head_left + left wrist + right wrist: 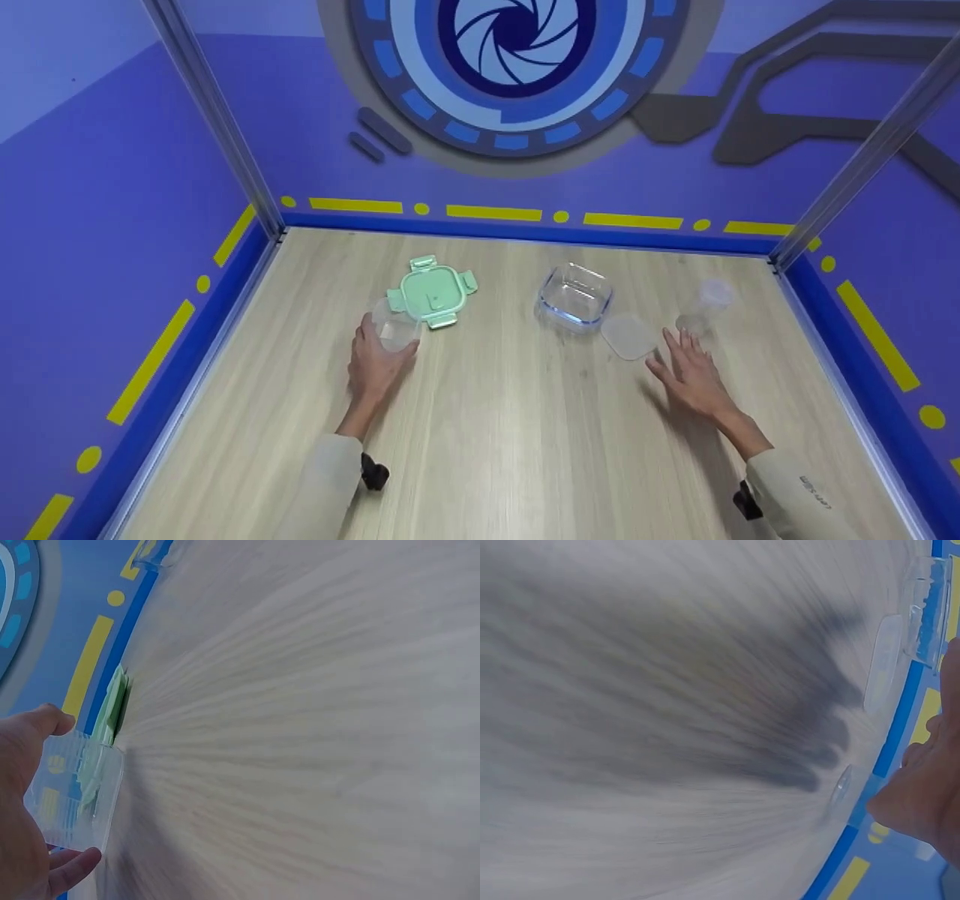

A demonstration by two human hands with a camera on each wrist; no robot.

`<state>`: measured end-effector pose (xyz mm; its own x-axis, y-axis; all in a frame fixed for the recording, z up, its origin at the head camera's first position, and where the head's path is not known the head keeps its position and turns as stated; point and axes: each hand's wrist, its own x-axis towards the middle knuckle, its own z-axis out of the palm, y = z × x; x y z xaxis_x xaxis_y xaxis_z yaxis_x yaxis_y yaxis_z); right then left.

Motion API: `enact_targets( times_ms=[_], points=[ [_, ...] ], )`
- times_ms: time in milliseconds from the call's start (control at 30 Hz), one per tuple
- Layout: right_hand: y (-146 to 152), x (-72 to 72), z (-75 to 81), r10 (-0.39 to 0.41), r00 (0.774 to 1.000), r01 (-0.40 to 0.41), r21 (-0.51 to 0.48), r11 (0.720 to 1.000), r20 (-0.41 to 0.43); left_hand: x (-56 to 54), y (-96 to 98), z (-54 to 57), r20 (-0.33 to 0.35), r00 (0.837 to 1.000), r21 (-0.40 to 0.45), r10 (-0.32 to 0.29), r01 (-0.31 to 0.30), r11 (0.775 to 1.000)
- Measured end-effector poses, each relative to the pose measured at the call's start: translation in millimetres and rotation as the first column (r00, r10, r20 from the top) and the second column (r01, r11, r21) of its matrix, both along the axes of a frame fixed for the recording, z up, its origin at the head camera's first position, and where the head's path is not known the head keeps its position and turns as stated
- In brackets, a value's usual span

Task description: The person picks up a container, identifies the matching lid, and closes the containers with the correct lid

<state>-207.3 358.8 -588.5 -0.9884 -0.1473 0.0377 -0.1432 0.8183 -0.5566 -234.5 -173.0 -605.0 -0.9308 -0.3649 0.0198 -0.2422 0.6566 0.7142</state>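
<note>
My left hand (pixel 371 362) grips a clear plastic container (pixel 396 332) between thumb and fingers, at the near-left corner of a green snap lid (pixel 433 292). In the left wrist view the lid (pixel 111 709) shows partly through the container's (pixel 75 787) wall. My right hand (pixel 696 381) is held above the table with its fingers spread and nothing in them. Just beyond its fingertips is a clear cup-like item (pixel 716 292) with a greyish round end (pixel 691 324); its exact shape is hard to tell. Left of that hand lies a flat translucent square lid (pixel 628 337).
A square glass container (pixel 574 319) stands right of centre, beside the translucent lid. The wooden table (pixel 495 435) is bounded by blue panels with yellow marks (pixel 493 213) at the back and both sides. Metal posts (pixel 225 120) rise at the back corners.
</note>
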Motion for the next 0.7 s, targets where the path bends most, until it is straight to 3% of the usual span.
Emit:
enact_targets(
  times_ms=[200,333,433,500,600,700],
  points=[
    [0.7,-1.5,-3.0,0.005,1.0,-0.005,0.007,1.0,-0.008,9.4,15.5,6.6,-0.089,0.994,-0.039,-0.059,0.056,0.998],
    [0.7,-0.3,-2.8,0.006,1.0,-0.006,0.013,1.0,-0.015,14.3,33.6,11.1,-0.192,0.969,-0.108,-0.156,0.137,0.985],
    [0.4,0.0,-1.7,0.01,1.0,-0.009,0.013,1.0,-0.024,15.3,49.2,14.7,-0.241,0.933,-0.13,-0.267,0.241,0.962],
    [0.5,-0.2,-1.6,0.017,0.999,-0.016,0.023,1.0,-0.032,16.3,59.4,17.0,-0.243,0.903,-0.125,-0.353,0.332,0.935],
    [0.2,-0.2,-2.2,0.028,0.999,-0.025,0.075,0.997,-0.032,18.5,73.5,20.4,-0.185,0.849,-0.107,-0.495,0.483,0.869],
    [-0.8,0.1,-3.5,0.044,0.998,-0.037,0.14,0.989,-0.046,18.7,86.3,22.7,-0.108,0.777,-0.087,-0.621,0.614,0.784]
  ],
)
